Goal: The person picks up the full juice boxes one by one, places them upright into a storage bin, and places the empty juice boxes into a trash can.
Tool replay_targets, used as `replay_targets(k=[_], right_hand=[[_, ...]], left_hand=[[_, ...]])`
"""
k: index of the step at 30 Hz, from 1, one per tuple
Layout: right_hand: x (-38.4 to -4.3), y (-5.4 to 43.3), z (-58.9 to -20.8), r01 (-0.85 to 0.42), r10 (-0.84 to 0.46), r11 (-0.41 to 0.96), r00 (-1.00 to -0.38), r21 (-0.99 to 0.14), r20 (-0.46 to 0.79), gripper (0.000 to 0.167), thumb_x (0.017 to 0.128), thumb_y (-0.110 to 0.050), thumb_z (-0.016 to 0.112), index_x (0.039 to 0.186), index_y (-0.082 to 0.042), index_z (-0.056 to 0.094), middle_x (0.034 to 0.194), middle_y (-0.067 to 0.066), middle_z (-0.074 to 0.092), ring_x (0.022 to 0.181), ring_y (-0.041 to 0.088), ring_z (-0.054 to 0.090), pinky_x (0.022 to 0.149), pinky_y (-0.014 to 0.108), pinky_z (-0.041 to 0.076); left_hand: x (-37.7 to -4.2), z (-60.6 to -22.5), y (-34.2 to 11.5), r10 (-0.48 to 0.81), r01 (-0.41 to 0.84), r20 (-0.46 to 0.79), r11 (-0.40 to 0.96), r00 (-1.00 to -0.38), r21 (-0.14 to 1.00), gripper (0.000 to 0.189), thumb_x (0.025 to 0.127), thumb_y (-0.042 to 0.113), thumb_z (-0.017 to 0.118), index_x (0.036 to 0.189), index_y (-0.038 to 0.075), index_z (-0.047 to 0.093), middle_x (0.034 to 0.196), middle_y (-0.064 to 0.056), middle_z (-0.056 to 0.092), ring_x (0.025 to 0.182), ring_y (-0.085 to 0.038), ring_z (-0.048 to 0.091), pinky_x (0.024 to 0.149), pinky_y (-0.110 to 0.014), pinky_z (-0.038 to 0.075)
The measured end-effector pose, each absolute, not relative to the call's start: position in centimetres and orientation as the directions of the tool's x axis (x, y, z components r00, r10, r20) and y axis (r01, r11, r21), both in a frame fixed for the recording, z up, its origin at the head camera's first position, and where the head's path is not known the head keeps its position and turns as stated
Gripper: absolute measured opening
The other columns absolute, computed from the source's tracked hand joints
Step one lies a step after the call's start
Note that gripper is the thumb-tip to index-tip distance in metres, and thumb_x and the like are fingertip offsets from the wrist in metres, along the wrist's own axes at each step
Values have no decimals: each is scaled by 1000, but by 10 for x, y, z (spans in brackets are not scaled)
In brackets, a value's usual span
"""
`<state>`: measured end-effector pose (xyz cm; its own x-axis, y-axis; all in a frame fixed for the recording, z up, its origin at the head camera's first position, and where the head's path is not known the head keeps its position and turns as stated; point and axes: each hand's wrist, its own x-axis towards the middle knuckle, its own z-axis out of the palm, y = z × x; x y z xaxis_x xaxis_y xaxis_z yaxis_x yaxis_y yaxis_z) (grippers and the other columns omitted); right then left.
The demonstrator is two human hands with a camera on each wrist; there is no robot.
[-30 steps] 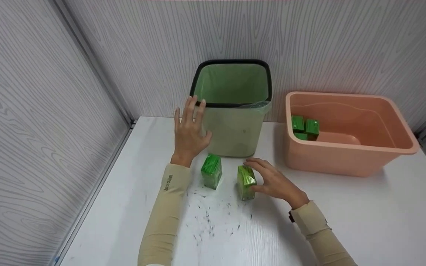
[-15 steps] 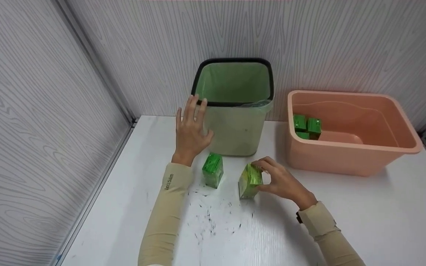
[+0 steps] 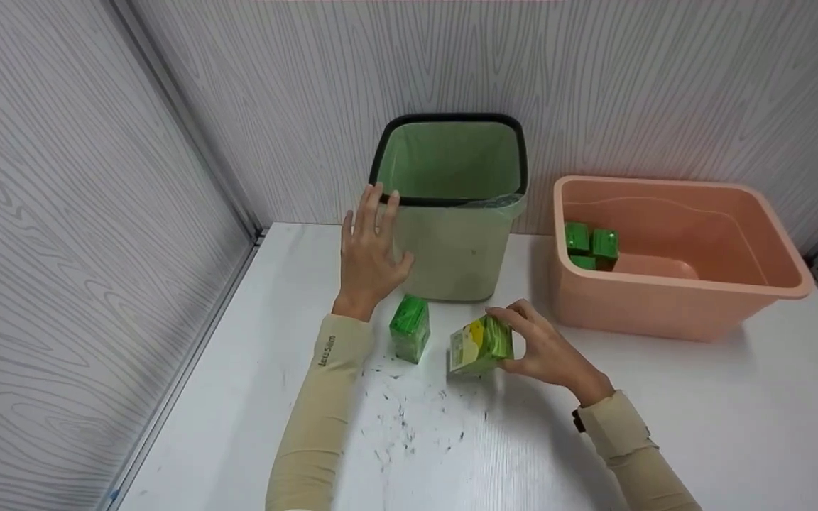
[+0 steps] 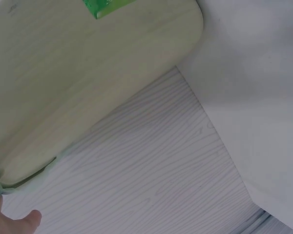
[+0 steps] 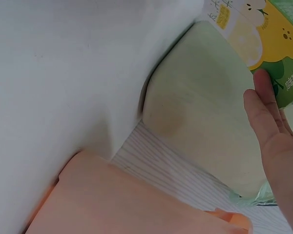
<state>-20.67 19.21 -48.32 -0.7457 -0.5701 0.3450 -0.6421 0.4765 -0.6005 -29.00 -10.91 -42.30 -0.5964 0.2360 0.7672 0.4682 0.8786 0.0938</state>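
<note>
My right hand [image 3: 547, 351] pinches a small green box [image 3: 478, 346] between thumb and fingers, tilted over on the white table. Its lemon print faces the right wrist camera, where the box [image 5: 276, 36] shows at the upper right. My left hand [image 3: 368, 262] has its fingers stretched out at the black rim of a pale green bin [image 3: 451, 255], and they seem to touch it. Only a bit of that hand [image 4: 12, 223] enters the left wrist view. A second green box [image 3: 410, 330] stands upright in front of the bin, by the left wrist.
To the right stands a pink tub [image 3: 664, 301] with several green boxes [image 3: 604, 245] in its left end. A clear bag edge [image 3: 505, 202] hangs over the bin's rim. Wood-grain walls [image 3: 274, 106] close off the back and left. Dark specks mark the table [image 3: 395, 454].
The right hand has closed its grip on the near box and tipped it from upright to leaning, top toward the right. The left hand stays at the bin's rim.
</note>
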Motion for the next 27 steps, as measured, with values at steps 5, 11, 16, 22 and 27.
replay_targets(k=[5,11,16,22,27], right_hand=[[-208,195,-480,-638,-545,448,-750,-626,375,75,71,3,85,139,-5,54,117,6,51,107,22,55,92,51,51],[-208,198,-478,-642,-512,437,-754,-630,412,73,69,5,86,134,-2,54,117,7,51,105,22,55,90,48,52],[-208,200,-475,-627,-490,415,-765,-660,418,72,69,5,87,132,-2,53,117,6,52,106,20,55,90,46,52],[-209,201,-469,-615,-445,425,-781,-664,438,75,67,3,90,131,-1,52,117,6,54,106,23,57,90,50,53],[-209,200,-468,-619,-437,425,-779,-660,450,76,66,3,91,130,0,51,119,9,55,105,24,57,90,50,53]], left_hand=[[-290,-421,-109,234,478,777,873,-584,97,82,82,20,81,152,5,41,157,-20,36,149,-34,28,110,-62,32],[-289,-422,-108,229,475,775,874,-589,103,82,82,21,81,152,5,41,157,-21,36,149,-34,28,110,-62,32],[-290,-422,-107,225,479,777,871,-588,111,82,82,21,81,152,4,41,156,-21,36,148,-35,28,108,-63,34],[-290,-422,-106,223,482,776,868,-590,116,81,82,19,80,152,4,41,156,-21,36,148,-35,28,109,-61,34],[-290,-423,-107,223,487,775,865,-591,122,82,81,18,81,152,4,41,156,-21,35,149,-35,28,109,-61,35]])
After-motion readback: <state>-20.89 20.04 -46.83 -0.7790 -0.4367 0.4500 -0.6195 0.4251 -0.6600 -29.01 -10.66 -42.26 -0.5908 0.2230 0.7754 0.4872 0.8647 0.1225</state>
